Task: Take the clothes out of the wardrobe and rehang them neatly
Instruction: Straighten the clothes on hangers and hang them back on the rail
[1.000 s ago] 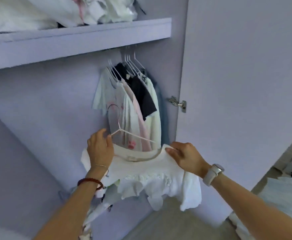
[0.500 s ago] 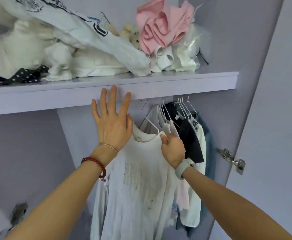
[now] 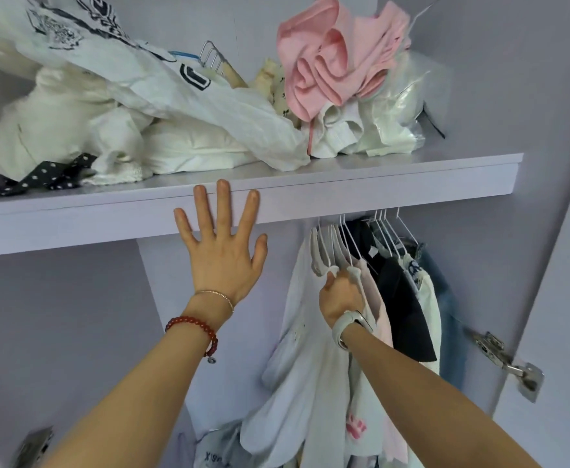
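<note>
White cloth fills the near part of the view; the right hand [image 3: 341, 298], with a watch on its wrist, has its fingers curled round the shoulder of a white top [image 3: 305, 349] on its hanger; that top hangs first in the row, on the left. The left hand [image 3: 224, 251] is flat with its fingers spread apart and holds nothing; its fingertips lie over the front edge of the shelf [image 3: 395, 184]. Behind the white top hang more clothes [image 3: 401, 298], pink, black, white and blue, close together under the shelf. Up on the shelf sits a messy pile [image 3: 175, 106] of white and pink things. I think this top is being hung back neatly; next, the right hand should let go, and then a crumpled thing can come down from the shelf.
</note>
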Demonstrator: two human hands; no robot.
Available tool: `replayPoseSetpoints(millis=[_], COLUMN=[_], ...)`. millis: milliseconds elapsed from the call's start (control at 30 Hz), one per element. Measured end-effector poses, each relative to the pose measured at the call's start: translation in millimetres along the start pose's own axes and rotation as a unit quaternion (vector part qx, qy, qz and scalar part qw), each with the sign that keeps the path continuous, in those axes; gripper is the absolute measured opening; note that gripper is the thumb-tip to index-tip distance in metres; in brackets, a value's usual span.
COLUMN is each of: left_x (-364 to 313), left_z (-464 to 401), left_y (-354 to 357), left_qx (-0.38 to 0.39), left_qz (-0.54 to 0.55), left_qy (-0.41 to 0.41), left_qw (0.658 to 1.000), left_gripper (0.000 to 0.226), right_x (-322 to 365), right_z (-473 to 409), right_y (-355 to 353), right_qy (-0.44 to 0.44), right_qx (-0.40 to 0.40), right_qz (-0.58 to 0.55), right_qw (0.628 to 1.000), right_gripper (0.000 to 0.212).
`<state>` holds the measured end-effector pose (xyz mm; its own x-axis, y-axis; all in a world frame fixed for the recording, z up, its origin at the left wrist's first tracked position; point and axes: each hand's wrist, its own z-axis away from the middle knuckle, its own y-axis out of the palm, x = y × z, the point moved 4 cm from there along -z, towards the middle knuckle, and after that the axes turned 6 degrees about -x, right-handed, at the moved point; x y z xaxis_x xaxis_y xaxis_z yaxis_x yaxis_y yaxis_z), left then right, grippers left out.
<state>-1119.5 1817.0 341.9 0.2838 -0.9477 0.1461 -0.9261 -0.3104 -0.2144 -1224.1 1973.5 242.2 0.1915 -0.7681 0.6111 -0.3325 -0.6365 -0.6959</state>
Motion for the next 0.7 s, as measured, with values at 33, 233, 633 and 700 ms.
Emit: replayPoseSetpoints(millis=[33,233,633,700], left_x=[0,-1,-25,-40], left_z=[0,-1,45,88], left_y=[0,-2,-19,-22], left_qx=[0.002,0.013,0.11,0.159], left_qz=[-0.002,-0.004,0.11,0.16], left_qy=[-0.001,0.002,-0.044,-0.049], left_qw=[1.0,1.0,0.987,0.973], left_gripper=[0.067,0.067,0.07,0.066], right_x=[-1,-10,-43,-59], right_z=[3,3,63,91], right_y=[0,0,-33,-44], right_qy=[0.016,0.106,-0.075,-0.065], right_qx=[-0.003,0.024,-0.01,0.001], right_qz=[-0.034,-0.186,-0.1,-0.064], right_qw=[0.999,0.976,0.992,0.996], right_gripper=[0.027,0.037,0.061,0.051])
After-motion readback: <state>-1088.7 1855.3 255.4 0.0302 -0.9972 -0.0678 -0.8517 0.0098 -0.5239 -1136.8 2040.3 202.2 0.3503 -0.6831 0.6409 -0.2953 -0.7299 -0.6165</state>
